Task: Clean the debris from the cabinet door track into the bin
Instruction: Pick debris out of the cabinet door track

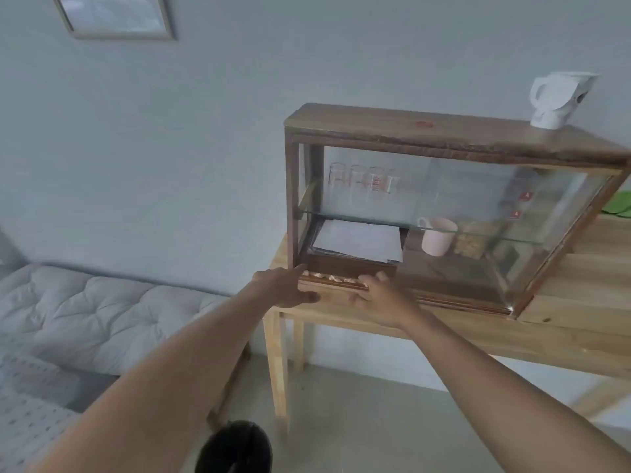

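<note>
A wooden cabinet (423, 131) with glass sliding doors stands on a light wooden table (563, 332). Pale crumbly debris (329, 277) lies in the bottom door track (341, 285) at the cabinet's left front, where the door is slid aside. My left hand (283, 288) rests at the track's left end, fingers stretched toward the corner. Just right of the debris, my right hand (379, 295) lies on the track with its fingers spread flat. Neither hand holds anything. A black bin (235, 448) stands on the floor below, at the bottom edge of the view.
Inside the cabinet are glasses (362, 180), a stack of papers (358, 238), a pink mug (437, 237) and a snack container (473, 242). A white kettle (560, 97) stands on top. A quilted mattress (95, 308) lies at the left. A picture frame (116, 15) hangs on the wall.
</note>
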A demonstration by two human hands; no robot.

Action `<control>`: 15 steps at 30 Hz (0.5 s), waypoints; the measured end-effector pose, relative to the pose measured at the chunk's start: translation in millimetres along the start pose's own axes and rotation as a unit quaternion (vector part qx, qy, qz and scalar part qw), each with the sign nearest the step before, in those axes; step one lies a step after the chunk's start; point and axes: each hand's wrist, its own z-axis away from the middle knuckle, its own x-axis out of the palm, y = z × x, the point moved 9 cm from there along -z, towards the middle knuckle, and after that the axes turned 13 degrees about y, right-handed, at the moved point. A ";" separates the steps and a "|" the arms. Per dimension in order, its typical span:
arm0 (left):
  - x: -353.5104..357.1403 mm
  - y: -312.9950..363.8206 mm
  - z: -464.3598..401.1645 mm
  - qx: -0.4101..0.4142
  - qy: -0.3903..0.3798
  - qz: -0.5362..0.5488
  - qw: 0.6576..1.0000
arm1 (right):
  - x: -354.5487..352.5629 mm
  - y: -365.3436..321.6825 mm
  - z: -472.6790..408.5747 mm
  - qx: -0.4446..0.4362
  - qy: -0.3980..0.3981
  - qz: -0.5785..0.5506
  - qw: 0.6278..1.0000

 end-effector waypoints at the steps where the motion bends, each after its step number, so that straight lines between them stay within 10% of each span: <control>1: 3.7 -1.0 -5.9 -0.001 -0.001 -0.002 1.000 | 3.3 -2.2 -6.2 -0.007 0.001 -0.001 1.000; 15: 43.8 -26.5 -70.5 -0.096 0.106 0.006 0.990 | 57.4 -34.5 -82.5 -0.063 0.016 -0.044 0.997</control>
